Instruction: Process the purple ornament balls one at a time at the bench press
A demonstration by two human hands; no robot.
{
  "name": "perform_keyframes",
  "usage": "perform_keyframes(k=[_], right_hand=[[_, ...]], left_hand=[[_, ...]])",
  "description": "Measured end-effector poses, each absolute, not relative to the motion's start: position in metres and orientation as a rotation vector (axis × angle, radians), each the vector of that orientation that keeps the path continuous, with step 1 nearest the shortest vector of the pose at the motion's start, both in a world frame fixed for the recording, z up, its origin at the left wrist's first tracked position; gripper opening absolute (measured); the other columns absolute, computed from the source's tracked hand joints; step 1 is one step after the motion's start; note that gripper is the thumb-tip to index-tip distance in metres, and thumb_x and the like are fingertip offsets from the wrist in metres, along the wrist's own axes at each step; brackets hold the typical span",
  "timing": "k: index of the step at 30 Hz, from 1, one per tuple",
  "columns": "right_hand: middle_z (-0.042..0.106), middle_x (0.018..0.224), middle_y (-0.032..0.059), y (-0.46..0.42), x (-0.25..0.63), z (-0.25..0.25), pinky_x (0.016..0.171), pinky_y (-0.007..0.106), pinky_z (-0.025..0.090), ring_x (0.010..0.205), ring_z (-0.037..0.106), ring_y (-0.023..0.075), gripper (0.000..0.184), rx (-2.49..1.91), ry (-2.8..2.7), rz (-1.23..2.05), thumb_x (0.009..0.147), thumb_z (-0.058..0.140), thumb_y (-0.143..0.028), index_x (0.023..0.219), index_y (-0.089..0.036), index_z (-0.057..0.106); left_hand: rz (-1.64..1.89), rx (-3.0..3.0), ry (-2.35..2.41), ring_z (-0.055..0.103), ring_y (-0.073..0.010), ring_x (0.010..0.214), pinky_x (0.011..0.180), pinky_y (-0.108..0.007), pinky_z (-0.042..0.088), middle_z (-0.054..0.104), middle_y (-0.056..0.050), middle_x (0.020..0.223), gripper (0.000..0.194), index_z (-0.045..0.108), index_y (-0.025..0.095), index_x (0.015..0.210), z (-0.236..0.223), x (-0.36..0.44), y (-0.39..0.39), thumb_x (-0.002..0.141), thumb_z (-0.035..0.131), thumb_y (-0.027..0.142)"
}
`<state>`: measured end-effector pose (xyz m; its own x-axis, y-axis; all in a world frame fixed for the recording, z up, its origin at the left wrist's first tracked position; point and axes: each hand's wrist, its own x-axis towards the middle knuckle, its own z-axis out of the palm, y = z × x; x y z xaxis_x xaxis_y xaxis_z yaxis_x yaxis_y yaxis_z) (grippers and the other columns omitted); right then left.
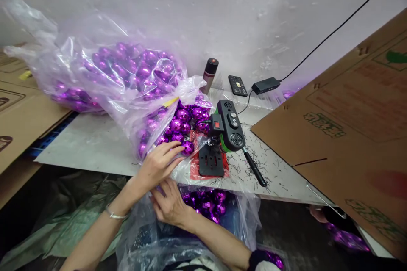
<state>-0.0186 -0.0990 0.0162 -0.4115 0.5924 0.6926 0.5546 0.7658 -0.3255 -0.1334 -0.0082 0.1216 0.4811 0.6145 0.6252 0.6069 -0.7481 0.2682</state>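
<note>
In the head view, the left hand (pixel 160 164) has its fingertips against a purple ball (pixel 187 147) on the bench (pixel 89 144); whether they grip it I cannot tell. The right hand (pixel 170 204) is bent below, its hold unclear. A black device (pixel 232 127) stands close right of the ball, blocking that side. A bulging plastic bag (pixel 127 65) crowds the left, a cardboard box (pixel 343 127) the right. Behind are a bottle (pixel 210 75), phone (pixel 237 86) and adapter (pixel 266 86).
</note>
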Motion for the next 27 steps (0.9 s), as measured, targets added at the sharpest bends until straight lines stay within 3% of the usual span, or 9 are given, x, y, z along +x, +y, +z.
perform_keyframes(k=[5,9,13,17,22,27], right_hand=[[0.066,0.137,0.0195,-0.154,0.019,-0.001,0.095,0.034,0.061,0.123,0.065,0.0227,0.047,-0.866,-2.288,0.223,0.096,0.052,-0.017,0.143,-0.013,0.055],[0.066,0.142,0.0207,-0.167,0.036,-0.011,0.094,0.034,0.063,0.119,0.07,0.0216,0.048,-0.979,-2.277,0.299,0.098,0.051,-0.016,0.146,-0.015,0.052],[0.068,0.14,0.0208,-0.166,0.045,-0.011,0.099,0.037,0.064,0.128,0.069,0.0239,0.046,-1.047,-2.168,0.34,0.098,0.053,-0.014,0.144,-0.015,0.054],[0.07,0.137,0.0206,-0.169,0.053,-0.007,0.097,0.036,0.066,0.125,0.072,0.024,0.041,-1.064,-2.114,0.363,0.098,0.053,-0.013,0.139,-0.014,0.059],[0.072,0.132,0.0185,-0.17,0.055,-0.01,0.094,0.035,0.067,0.118,0.074,0.0229,0.038,-1.078,-2.114,0.39,0.097,0.054,-0.013,0.135,-0.014,0.062],[0.073,0.126,0.0183,-0.173,0.055,-0.013,0.087,0.035,0.068,0.107,0.076,0.0228,0.035,-1.06,-2.149,0.399,0.098,0.051,-0.014,0.131,-0.012,0.064]], left_hand=[[0.483,2.723,1.442,0.067,-0.0355,0.121,0.098,-0.047,0.055,0.071,-0.02,0.133,0.048,0.062,0.014,0.14,0.097,-0.085,0.023,0.097,0.07,0.034],[0.183,2.649,1.489,0.071,-0.0354,0.111,0.098,-0.047,0.054,0.073,-0.02,0.12,0.05,0.061,0.013,0.142,0.088,-0.071,0.034,0.095,0.07,0.028],[0.56,2.338,1.468,0.073,-0.0326,0.109,0.095,-0.044,0.057,0.071,-0.017,0.129,0.051,0.061,0.019,0.139,0.084,-0.076,0.031,0.091,0.073,0.033],[1.122,1.432,1.292,0.074,-0.0295,0.11,0.097,-0.044,0.06,0.075,-0.011,0.123,0.054,0.063,0.021,0.129,0.084,-0.083,0.013,0.084,0.078,0.048],[1.108,0.659,0.949,0.078,-0.0254,0.1,0.1,-0.045,0.063,0.08,-0.009,0.106,0.035,0.07,0.02,0.104,0.075,-0.066,-0.022,0.086,0.076,0.049],[1.14,0.708,0.999,0.077,-0.0251,0.108,0.106,-0.047,0.06,0.079,-0.008,0.117,0.041,0.068,0.023,0.119,0.048,-0.035,-0.029,0.088,0.075,0.049]])
